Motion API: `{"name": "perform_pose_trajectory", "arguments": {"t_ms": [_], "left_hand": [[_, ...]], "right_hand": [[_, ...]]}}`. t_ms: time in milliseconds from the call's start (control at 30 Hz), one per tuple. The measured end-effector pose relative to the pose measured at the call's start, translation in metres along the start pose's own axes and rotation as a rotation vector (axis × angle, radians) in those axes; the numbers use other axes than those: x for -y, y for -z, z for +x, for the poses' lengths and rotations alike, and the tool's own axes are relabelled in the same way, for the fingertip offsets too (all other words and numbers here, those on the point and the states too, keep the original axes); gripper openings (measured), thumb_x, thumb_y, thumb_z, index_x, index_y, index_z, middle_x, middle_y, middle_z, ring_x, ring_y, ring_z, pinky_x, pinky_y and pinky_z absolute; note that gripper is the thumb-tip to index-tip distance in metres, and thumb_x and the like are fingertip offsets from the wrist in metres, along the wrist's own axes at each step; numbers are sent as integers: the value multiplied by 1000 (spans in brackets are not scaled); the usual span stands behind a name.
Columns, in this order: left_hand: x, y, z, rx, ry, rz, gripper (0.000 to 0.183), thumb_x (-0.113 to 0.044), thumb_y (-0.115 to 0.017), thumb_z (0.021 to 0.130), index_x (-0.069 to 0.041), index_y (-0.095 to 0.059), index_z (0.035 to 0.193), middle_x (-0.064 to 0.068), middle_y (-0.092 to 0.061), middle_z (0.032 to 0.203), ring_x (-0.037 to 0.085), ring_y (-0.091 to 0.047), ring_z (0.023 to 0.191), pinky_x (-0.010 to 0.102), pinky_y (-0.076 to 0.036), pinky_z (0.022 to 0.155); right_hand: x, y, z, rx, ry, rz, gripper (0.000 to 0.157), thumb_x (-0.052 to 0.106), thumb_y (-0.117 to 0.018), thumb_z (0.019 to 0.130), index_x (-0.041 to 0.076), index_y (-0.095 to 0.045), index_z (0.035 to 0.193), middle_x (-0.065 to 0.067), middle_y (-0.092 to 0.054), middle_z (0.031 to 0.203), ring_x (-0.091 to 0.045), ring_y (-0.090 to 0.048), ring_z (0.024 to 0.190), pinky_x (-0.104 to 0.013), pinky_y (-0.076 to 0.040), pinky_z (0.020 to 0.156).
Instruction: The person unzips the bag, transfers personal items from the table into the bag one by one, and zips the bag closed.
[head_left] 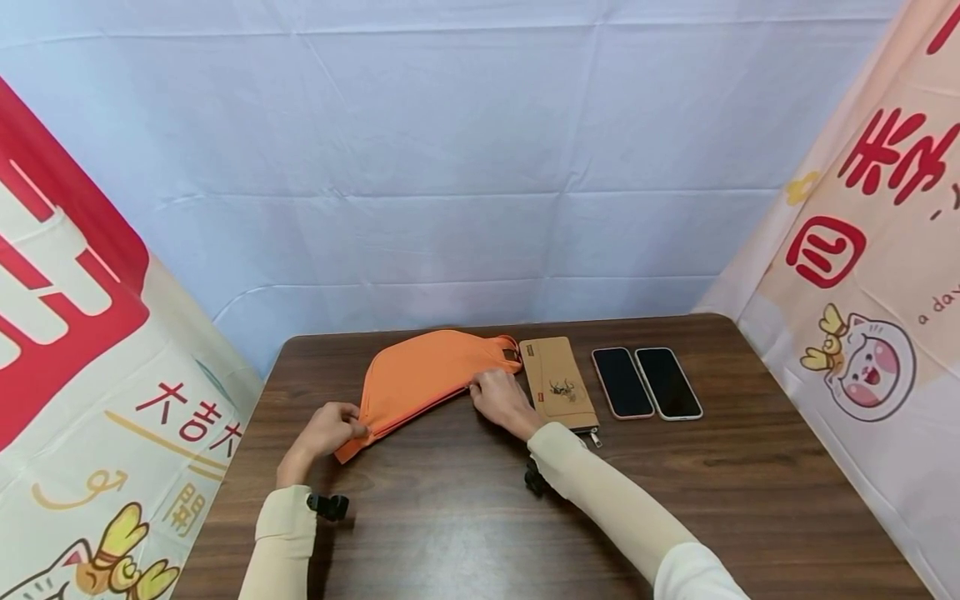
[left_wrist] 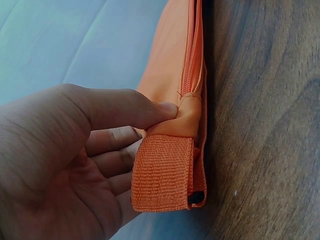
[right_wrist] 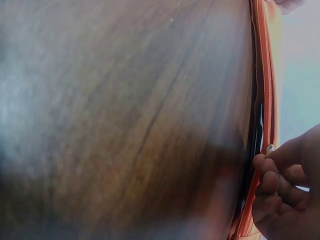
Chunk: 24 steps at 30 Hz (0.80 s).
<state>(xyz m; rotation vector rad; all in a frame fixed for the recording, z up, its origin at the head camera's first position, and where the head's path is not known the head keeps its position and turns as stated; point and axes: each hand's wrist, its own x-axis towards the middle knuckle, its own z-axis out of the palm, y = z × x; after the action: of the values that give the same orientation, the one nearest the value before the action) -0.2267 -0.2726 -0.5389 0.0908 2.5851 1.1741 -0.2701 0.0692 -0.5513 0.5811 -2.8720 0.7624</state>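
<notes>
An orange fabric waist bag [head_left: 423, 371] lies on the table with its long zipped edge toward me. At its left end my left hand [head_left: 330, 427] pinches the corner, the thumb pressed on the fabric beside the zipper's end. An orange webbing strap [left_wrist: 162, 172] is folded just below that thumb in the left wrist view. Along the zipped edge, toward the bag's right end, my right hand [head_left: 501, 398] pinches the small metal zipper pull [right_wrist: 270, 148] between thumb and forefinger. The orange zipper [right_wrist: 270, 90] runs between the two hands.
Right of the bag lies a tan zipped pouch [head_left: 551, 375] with a dark print, close to my right hand. Two phones, one pink-edged [head_left: 622, 383] and one white-edged [head_left: 667, 383], lie side by side farther right. A pale cloth [head_left: 450, 167] hangs behind the wooden table [head_left: 465, 517].
</notes>
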Motion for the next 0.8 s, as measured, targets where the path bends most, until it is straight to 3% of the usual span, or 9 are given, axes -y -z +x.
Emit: {"name": "perform_pose_trajectory", "arguments": {"t_ms": [133,400,600,800], "left_hand": [[1,0,0,0,4,-3,15,-10,-74,98,1,-68,106,6,-67,78,17,-55,72,34,-42,72],[2,0,2,-1,-14,-14,9,-9,-72,98,-3,-68,93,5,-69,75,17,-54,67,34,-41,70],[4,-1,3,-2,-19,-7,18,-10,-73,98,-5,-62,84,1,-55,66,15,-41,61,33,-37,65],[4,-1,4,-7,-3,13,11,-12,-75,97,-5,-68,92,2,-60,71,15,-47,65,32,-39,66]], "right_hand": [[-1,1,-1,1,-9,2,32,10,-60,107,14,-68,76,3,-50,60,-8,-35,51,-25,-32,53],[-5,4,-1,-1,-11,0,27,12,-61,107,12,-76,84,2,-56,63,-9,-40,51,-25,-35,53],[-7,3,-1,12,-23,-3,26,12,-61,107,13,-76,86,3,-61,68,-7,-43,52,-25,-38,55],[-9,3,0,6,-35,-9,30,11,-59,107,14,-73,80,1,-57,64,-9,-39,52,-26,-36,55]]}}
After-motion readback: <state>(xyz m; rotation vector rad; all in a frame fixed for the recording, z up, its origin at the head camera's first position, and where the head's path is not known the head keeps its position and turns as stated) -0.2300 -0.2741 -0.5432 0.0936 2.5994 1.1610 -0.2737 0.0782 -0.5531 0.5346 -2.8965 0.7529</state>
